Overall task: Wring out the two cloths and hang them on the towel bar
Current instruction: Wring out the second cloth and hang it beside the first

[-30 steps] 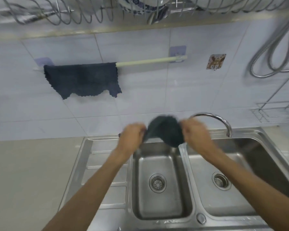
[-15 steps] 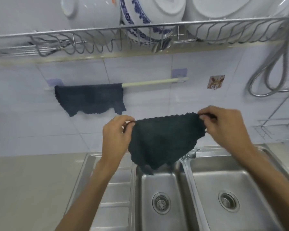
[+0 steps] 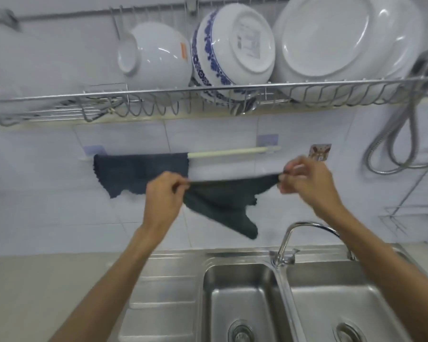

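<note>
A dark blue cloth (image 3: 139,169) hangs over the left half of the pale towel bar (image 3: 232,152) on the tiled wall. I hold a second dark cloth (image 3: 223,201) stretched out by its top edge, just below the bare right half of the bar. My left hand (image 3: 164,193) pinches its left corner and my right hand (image 3: 304,180) pinches its right corner. The rest of the cloth droops to a point above the sink.
A wire dish rack (image 3: 208,95) with bowls and a plate juts out right above the bar. Below are a double steel sink (image 3: 282,304) and a curved tap (image 3: 304,230). A shower hose (image 3: 405,134) and wire shelf (image 3: 415,213) hang at the right.
The cloth went from bunched over the sink to spread out, and both hands have lifted it up toward the bare part of the bar. My view has tilted upward.
</note>
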